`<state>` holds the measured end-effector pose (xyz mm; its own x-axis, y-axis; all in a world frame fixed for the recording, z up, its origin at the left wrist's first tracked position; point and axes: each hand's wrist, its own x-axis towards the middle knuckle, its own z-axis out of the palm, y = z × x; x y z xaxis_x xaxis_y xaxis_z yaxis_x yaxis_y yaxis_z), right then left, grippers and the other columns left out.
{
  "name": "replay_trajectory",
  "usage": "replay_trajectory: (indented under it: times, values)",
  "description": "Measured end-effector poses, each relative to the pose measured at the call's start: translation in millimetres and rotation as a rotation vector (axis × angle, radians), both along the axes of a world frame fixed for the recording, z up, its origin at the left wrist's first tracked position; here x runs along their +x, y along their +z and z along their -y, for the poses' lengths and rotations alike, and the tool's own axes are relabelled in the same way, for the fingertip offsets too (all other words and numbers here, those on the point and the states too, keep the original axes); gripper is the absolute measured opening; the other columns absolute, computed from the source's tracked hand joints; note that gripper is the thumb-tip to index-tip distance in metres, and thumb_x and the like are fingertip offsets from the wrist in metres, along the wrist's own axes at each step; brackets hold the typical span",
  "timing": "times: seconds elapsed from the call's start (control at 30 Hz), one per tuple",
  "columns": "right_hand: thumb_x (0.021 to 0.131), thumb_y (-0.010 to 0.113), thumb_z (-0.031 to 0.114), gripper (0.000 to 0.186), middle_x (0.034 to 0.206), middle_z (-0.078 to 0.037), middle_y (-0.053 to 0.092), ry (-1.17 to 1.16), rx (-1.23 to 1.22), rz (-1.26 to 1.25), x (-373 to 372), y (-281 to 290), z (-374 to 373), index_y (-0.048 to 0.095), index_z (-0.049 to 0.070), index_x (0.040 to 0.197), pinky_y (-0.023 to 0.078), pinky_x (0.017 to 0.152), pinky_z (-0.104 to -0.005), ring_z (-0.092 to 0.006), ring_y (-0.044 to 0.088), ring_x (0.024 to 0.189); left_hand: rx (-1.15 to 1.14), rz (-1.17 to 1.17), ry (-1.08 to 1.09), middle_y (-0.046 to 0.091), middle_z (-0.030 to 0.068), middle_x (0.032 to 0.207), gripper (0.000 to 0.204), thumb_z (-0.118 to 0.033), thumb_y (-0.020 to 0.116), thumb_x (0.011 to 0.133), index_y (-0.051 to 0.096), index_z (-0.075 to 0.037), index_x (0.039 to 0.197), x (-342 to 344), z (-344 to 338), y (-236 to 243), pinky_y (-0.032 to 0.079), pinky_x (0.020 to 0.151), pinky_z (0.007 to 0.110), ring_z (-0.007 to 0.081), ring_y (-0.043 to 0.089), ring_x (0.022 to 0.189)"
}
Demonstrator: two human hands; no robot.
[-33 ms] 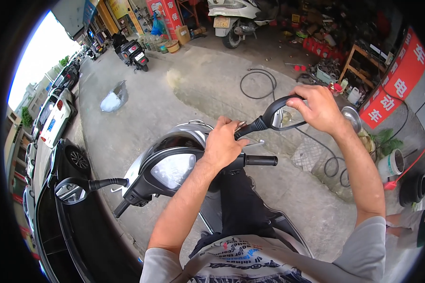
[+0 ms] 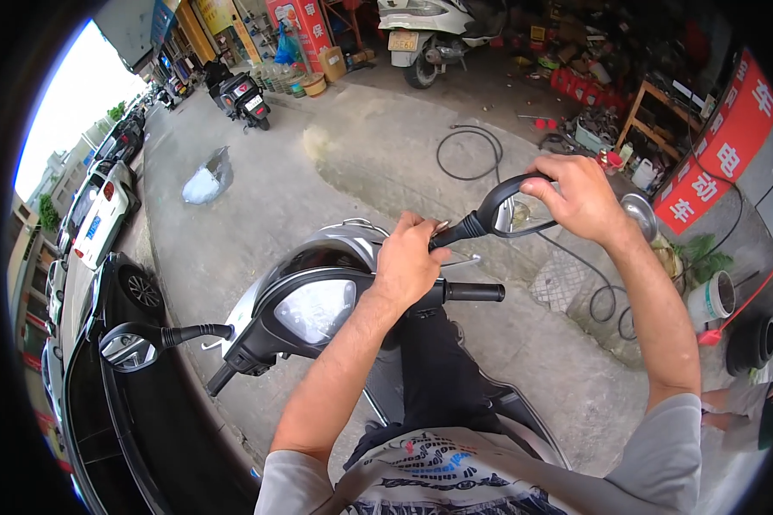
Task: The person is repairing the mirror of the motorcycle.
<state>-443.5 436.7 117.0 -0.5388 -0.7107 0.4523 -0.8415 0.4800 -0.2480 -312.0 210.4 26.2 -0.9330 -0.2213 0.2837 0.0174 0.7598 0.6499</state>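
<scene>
Head view, looking down over a grey scooter [image 2: 318, 257] parked on bare concrete ground [image 2: 361, 172]. Right mirror [image 2: 514, 210]: black housing on a black stem, raised above the right handlebar grip [image 2: 472, 293], glass facing the person. Right hand [image 2: 580, 199] is curled over the outer top edge of the mirror housing, fingers wrapped around it, thumb below. Left hand [image 2: 412, 262] is closed at the foot of the mirror stem, just above the handlebar; fingers pressed together there, but what they pinch cannot be made out.

Mirrors: two. The left mirror [image 2: 127, 346] stands out on its stem to the left, untouched. One headlamp panel [image 2: 315, 311] sits between the bars.

Ground: grey concrete, stained, with a rougher patched strip running across it and a metal drain grate [image 2: 563, 279] just right of the scooter. One black hose lies in a loop [image 2: 468, 153] farther out; one plastic bag [image 2: 206, 180] lies to the left.

Surroundings: open street-side workshop front. Two other scooters parked beyond, one white [image 2: 429, 34], one dark [image 2: 242, 96]. Red signboards [image 2: 717, 154] lean at right, a wooden rack [image 2: 653, 107] with clutter behind them, one white bucket [image 2: 711, 298] near. A row of cars [image 2: 103, 206] lines the left edge.
</scene>
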Motion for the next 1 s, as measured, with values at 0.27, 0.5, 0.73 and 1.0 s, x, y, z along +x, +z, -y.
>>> replay_trajectory:
  times: [0.27,0.5,0.73,1.0]
  values:
    - [0.087,0.063,0.040,0.039,0.074,-0.018,0.063,-0.015,-0.016,-0.018,7,-1,-3,0.065,0.002,0.079,0.047,0.065,-0.0460,-0.0383,0.062,0.074,-0.018,0.171,-0.149,0.062,0.0162,0.099,0.023,-0.010,0.070,0.083,0.067,-0.001,0.104,-12,13,5,0.048,0.084,0.039,0.0313,0.062,0.097]
    - [0.088,0.062,0.033,0.033,0.087,-0.017,0.066,-0.025,-0.205,0.044,8,-15,-3,0.065,0.001,0.093,0.050,0.070,-0.0408,-0.0323,0.065,0.082,0.433,-0.215,0.088,0.056,0.0033,0.074,0.021,-0.014,0.054,0.097,0.067,0.001,0.103,72,34,12,0.042,0.067,0.026,0.0117,0.053,0.073]
    - [0.102,0.048,0.020,0.020,0.095,-0.004,0.060,-0.187,-1.302,0.656,27,-142,-22,0.057,0.002,0.103,0.045,0.080,-0.0265,-0.0095,0.054,0.083,0.103,-0.547,0.856,0.046,-0.0041,0.067,0.027,-0.018,0.048,0.103,0.065,0.001,0.094,267,134,-50,0.033,0.056,0.022,0.0054,0.040,0.062]
    - [0.094,0.055,0.019,0.019,0.085,-0.015,0.064,-0.204,-0.269,0.204,87,-215,83,0.060,0.004,0.084,0.047,0.070,-0.0452,-0.0347,0.063,0.081,-0.527,0.004,1.221,0.066,0.0061,0.086,0.022,-0.028,0.062,0.088,0.069,-0.008,0.084,310,200,-78,0.047,0.079,0.042,0.0301,0.056,0.090]
